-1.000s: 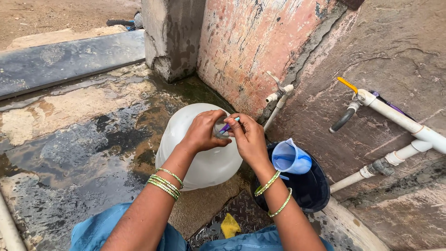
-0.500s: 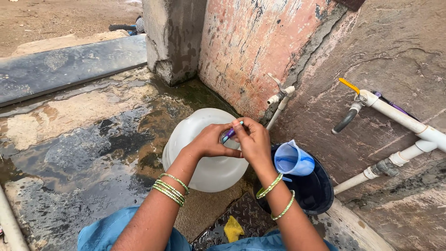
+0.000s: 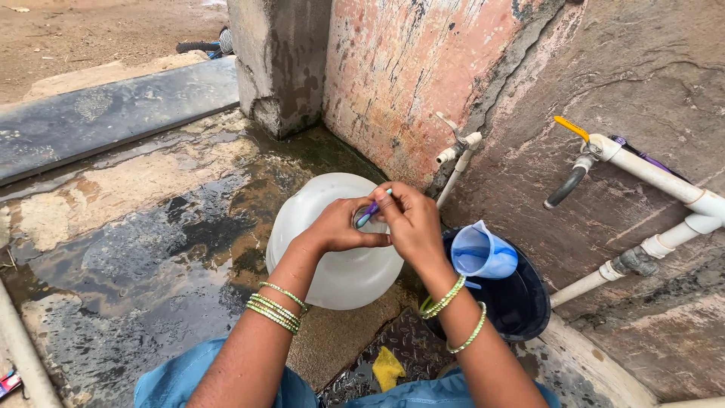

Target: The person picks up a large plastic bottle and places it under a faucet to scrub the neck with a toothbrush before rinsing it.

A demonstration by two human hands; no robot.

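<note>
A big translucent white water jug (image 3: 332, 264) stands on the wet ground in front of me. My left hand (image 3: 343, 227) grips the jug's neck at the top. My right hand (image 3: 411, 219) holds a thin blue and purple brush (image 3: 371, 211), and the brush end sits in the jug's mouth. Both wrists wear green bangles.
A light blue plastic mug (image 3: 483, 253) rests in a dark bucket (image 3: 521, 302) to the right. A small tap (image 3: 457, 151) juts from the pink wall. White pipes with a yellow-handled valve (image 3: 596, 147) run along the right wall. A yellow scrap (image 3: 387, 368) lies near my knees.
The view has shifted slightly, so the jug and my hands sit further right. My hands stay at the jug's mouth, with the brush a little more upright.
</note>
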